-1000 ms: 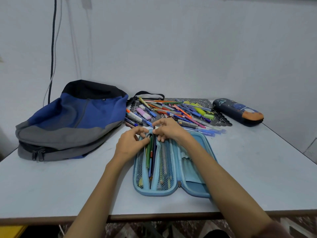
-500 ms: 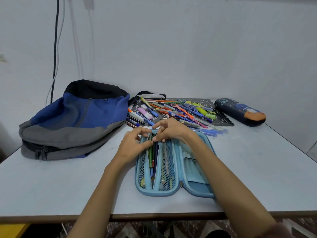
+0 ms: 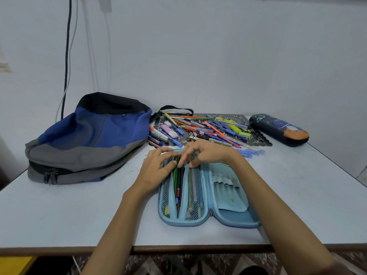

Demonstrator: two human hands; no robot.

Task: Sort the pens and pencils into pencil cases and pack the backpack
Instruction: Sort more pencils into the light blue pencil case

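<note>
— Where is the blue pencil case [image 3: 234,225]?
— Open flat near the desk's [image 3: 79,211] front edge, pencils [image 3: 175,179] in its left mesh pocket.
— And the hands?
— The left hand [image 3: 156,167] grips the pocket's far end. The right hand [image 3: 206,153] has fingertips on the pencil tops; whether it grips them is unclear.
— Around it?
— Loose pens [image 3: 208,130] just beyond, backpack [image 3: 93,133] at left, dark pencil case [image 3: 278,129] far right.

backpack [image 3: 87,135] left of open pencil case [image 3: 206,195]; loose pens [image 3: 204,129] behind it.
</note>
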